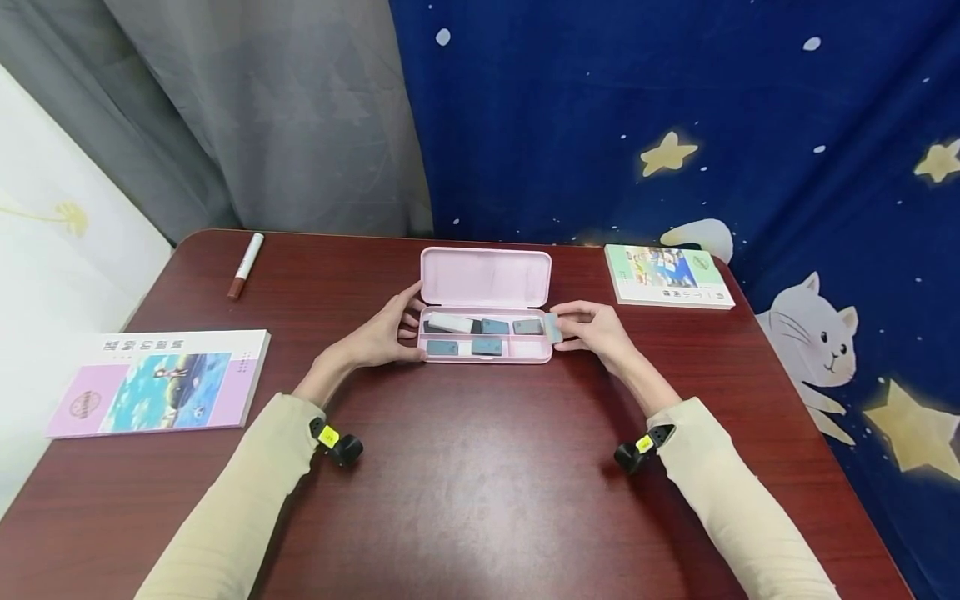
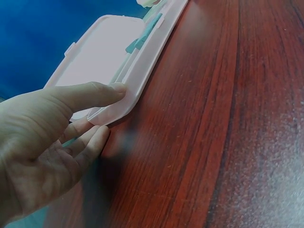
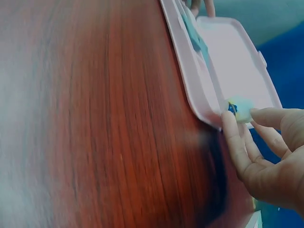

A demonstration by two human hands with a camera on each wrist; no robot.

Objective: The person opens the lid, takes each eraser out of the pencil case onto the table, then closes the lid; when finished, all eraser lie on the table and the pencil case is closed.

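Near the far edge of the worktop [image 1: 465,467], the pink case [image 1: 525,348] lay with its lid [image 1: 486,277] open behind it. The likeliest fault was a slip: the right hand [image 1: 597,332] held a pale block [image 1: 553,328] only by thumb and fingertips at the case's right end, so a loose pinch could have dropped it outside. Whether the block touched the rim could not be told; a sideways push there might have shoved the case along. A tilt from the left hand [image 1: 382,335] could have sent the loose white piece [image 1: 450,322] sliding in the back compartment. That hand gripped the left end, its thumb against the near wall at the corner and its fingers bent around the end. Both sleeves [image 1: 240,500] slanted inward from the near side, and the hands faced each other across the case, thumbs nearest the person.
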